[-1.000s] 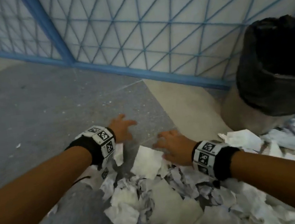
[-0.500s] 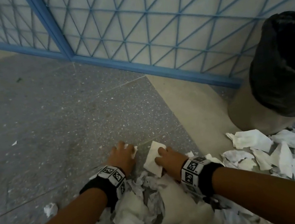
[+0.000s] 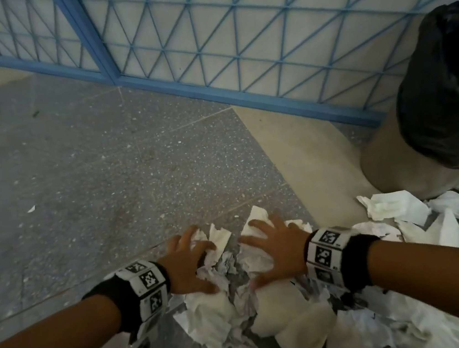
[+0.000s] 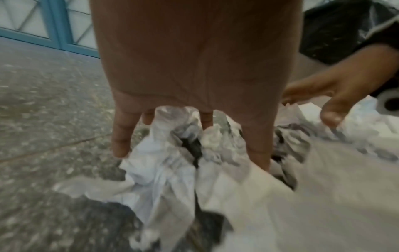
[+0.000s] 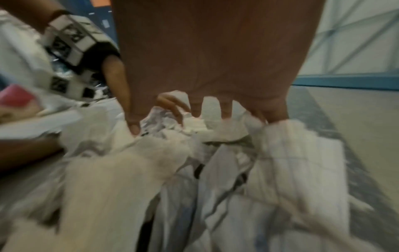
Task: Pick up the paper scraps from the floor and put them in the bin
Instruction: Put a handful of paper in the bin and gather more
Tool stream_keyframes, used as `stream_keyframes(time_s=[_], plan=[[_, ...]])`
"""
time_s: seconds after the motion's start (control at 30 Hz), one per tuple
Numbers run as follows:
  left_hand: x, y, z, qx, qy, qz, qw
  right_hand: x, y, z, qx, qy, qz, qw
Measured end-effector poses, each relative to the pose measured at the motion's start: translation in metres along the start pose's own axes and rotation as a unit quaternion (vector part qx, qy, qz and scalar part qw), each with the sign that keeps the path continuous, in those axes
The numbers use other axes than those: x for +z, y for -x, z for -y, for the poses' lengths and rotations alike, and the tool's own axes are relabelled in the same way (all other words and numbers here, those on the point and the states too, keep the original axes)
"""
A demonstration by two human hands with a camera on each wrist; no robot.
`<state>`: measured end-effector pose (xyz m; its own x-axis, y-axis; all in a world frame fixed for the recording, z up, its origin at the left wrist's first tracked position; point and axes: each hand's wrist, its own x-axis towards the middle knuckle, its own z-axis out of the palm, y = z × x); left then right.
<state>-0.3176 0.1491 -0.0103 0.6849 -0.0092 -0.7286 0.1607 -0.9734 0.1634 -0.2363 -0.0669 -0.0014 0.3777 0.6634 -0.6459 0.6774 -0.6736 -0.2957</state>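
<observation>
1. White paper scraps [image 3: 272,321], torn and crumpled, some faintly ruled and some grey with print, are heaped on the speckled grey floor [image 3: 92,173] just in front of the bin [image 3: 441,95].
2. The bin is lined with a black plastic bag that is folded over its rim; its beige body is seen beneath the bag.
3. The heap is spread from the foot of the bin, where the nearest sheets lie against its base, away to the side of it, where both hands are set.
4. The left hand [image 3: 188,262] is laid palm down on the edge of the heap farthest from the bin, with fingers spread and bent into the crumpled sheets; paper is seen bunched between its fingers [image 4: 122,133] in the left wrist view, so a grasp on scraps is shown.
5. The right hand [image 3: 275,250] is placed on the heap between the left hand and the bin, with fingers splayed and thumb tucked against the paper; its fingertips are dug into the sheets in the right wrist view.
6. One lone scrap [image 3: 31,209] is left on the floor well apart from the bin, beyond the left hand.
7. Wristbands [image 3: 149,287] with black-and-white square code markers are worn on both wrists; no legible writing is made out on the paper.
8. A blue lattice fence [image 3: 205,32] is seen behind the bin.
</observation>
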Motion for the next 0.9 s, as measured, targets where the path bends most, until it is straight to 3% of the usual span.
stream_keyframes(time_s=[0.1,0.17,0.23,0.33,0.57,0.73,0.83,0.9], plan=[[0.018,-0.003,-0.011,0.021,-0.016,-0.069,0.997,0.014,-0.003,0.014,-0.039,0.092,0.035,0.994],[0.024,-0.005,-0.018,0.029,-0.037,-0.104,0.994,0.019,-0.011,0.017,-0.046,0.091,-0.011,0.995],[0.023,-0.007,-0.021,0.039,-0.047,-0.122,0.991,0.019,-0.017,0.016,-0.051,0.06,-0.066,0.995],[0.015,-0.013,-0.022,0.056,-0.028,-0.13,0.99,0.009,-0.015,0.008,-0.032,0.016,-0.076,0.996],[-0.042,-0.023,-0.034,0.047,0.131,-0.202,0.969,-0.029,0.01,-0.013,0.016,-0.155,-0.174,0.972],[-0.099,-0.015,-0.06,0.125,0.123,-0.196,0.965,-0.058,0.042,-0.023,0.055,-0.219,-0.236,0.945],[-0.141,-0.006,-0.086,0.174,0.107,-0.16,0.966,-0.079,0.066,-0.026,0.063,-0.221,-0.272,0.934],[-0.169,0.002,-0.109,0.2,0.149,-0.126,0.96,-0.097,0.09,-0.031,0.06,-0.224,-0.323,0.918]])
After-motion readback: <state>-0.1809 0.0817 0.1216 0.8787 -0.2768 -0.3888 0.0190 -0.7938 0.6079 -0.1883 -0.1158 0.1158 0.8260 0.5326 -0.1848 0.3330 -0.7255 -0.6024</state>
